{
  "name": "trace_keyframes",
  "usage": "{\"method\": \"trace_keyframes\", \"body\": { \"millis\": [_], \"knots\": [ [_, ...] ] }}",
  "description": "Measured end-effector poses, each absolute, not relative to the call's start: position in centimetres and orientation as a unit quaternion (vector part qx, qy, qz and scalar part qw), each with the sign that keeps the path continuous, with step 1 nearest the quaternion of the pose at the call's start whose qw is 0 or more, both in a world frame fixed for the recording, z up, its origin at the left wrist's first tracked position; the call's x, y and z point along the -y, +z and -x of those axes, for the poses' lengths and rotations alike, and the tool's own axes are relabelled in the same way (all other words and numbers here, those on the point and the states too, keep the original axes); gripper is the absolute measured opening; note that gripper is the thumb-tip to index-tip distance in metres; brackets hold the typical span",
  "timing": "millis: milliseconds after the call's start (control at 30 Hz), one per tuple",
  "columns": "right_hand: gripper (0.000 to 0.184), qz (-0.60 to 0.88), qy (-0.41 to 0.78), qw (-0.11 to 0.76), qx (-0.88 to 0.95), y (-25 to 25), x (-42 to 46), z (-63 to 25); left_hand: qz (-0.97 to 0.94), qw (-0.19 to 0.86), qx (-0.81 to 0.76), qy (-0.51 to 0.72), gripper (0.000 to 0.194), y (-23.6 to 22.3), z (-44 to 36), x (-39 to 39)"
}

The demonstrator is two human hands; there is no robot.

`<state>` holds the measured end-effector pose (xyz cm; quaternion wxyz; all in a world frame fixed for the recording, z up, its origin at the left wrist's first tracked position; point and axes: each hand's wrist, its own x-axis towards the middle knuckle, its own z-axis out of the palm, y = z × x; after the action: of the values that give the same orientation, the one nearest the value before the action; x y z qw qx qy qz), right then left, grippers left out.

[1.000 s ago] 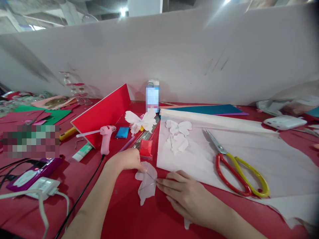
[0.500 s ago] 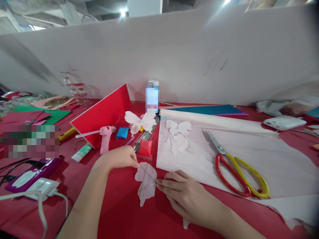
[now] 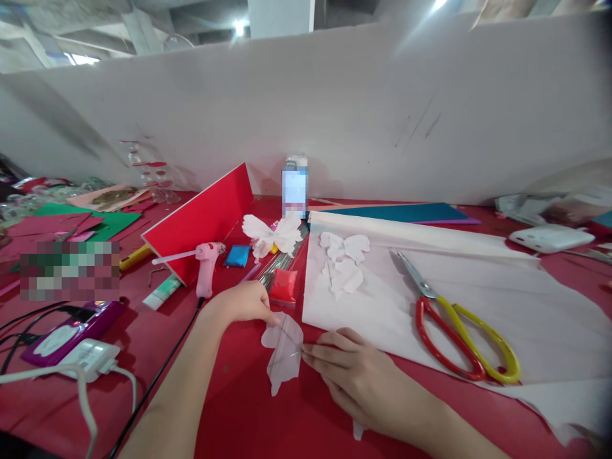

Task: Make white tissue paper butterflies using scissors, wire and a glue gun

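a bright ceiling lamp [image 3: 238,28] throws glare across the partition [image 3: 421,32].

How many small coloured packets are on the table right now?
2. A blue packet lies beside the pink hot glue gun; a red packet lies just beyond the left hand, next to a bundle of thin wires. Others may be hidden.

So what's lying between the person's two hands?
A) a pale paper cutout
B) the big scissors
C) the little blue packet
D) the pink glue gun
A: the pale paper cutout lies on the red table between the left hand and the right hand, and fingers from both hands reach its edges.
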<state>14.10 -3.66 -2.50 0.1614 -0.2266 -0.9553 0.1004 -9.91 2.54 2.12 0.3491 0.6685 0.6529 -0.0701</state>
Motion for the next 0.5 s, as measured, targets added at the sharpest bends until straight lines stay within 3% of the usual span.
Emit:
{"method": "trace_keyframes", "body": {
  "millis": [500],
  "knots": [
    [0.037,0.202,0.133,0.132,0.961,-2.14,2.94,-14.31,-0.659,0.343,-0.666,-0.066,0.023,2.07,9.19,-2.41]
  ]
}}
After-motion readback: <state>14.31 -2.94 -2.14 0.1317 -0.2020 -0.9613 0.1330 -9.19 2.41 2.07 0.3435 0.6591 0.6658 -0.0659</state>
